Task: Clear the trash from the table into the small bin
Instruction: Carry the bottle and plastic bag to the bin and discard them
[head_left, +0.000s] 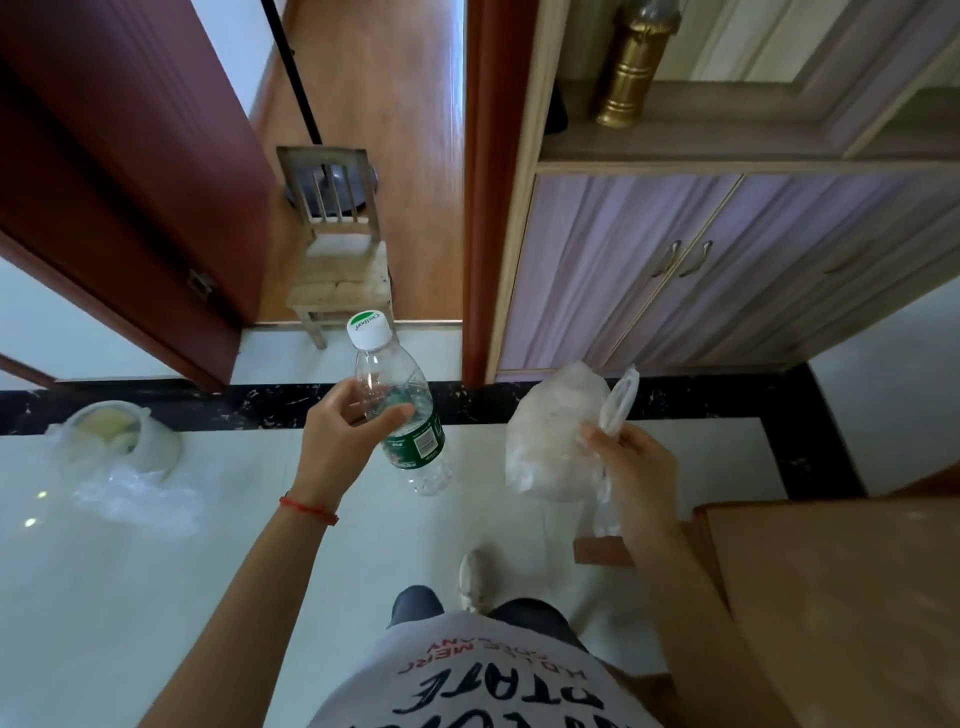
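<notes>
My left hand is shut on a clear plastic bottle with a white cap and a green label, held upright above the floor. My right hand grips a crumpled clear plastic bag by its twisted neck. The small bin, pale and lined with a clear plastic bag, stands on the floor at the far left, well apart from both hands. The brown wooden table fills the lower right corner, beside my right forearm.
A small wooden chair stands in the doorway ahead, next to the open red-brown door. A purple cabinet lines the right wall. White tiled floor spreads between me and the bin. My shoe shows below.
</notes>
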